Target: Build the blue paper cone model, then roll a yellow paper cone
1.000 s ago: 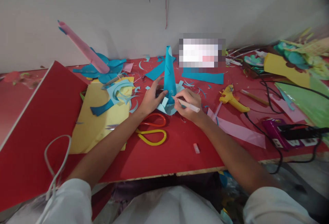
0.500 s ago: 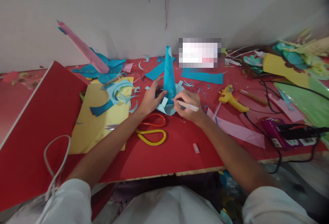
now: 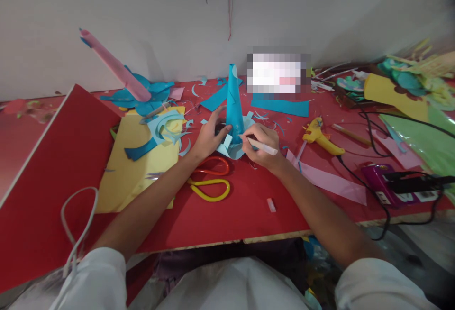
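Observation:
A tall blue paper cone (image 3: 233, 104) stands upright on the red tabletop, with pale blue paper tabs (image 3: 235, 151) around its base. My left hand (image 3: 212, 133) is curved against the cone's left side, thumb on its lower front, steadying it. My right hand (image 3: 262, 144) pinches a white pen (image 3: 262, 146), its tip at the lower right of the cone, where faint light marks show. Just below my left hand lie scissors with one red and one yellow handle (image 3: 212, 190). A small whitish-pink cap-like piece (image 3: 271, 205) rests near the front edge.
Yellow sheets (image 3: 138, 177) and blue scraps lie left, beside a leaning red board (image 3: 53, 177). Behind them is a pink paper tube (image 3: 117, 68) on blue petals. To the right are a yellow glue gun (image 3: 322, 138), a pink strip (image 3: 330, 184), a purple box (image 3: 384, 184) and black cables.
The pen in my right hand shifts slightly back and forth against the cone's lower part. My left hand and the cone stay in place.

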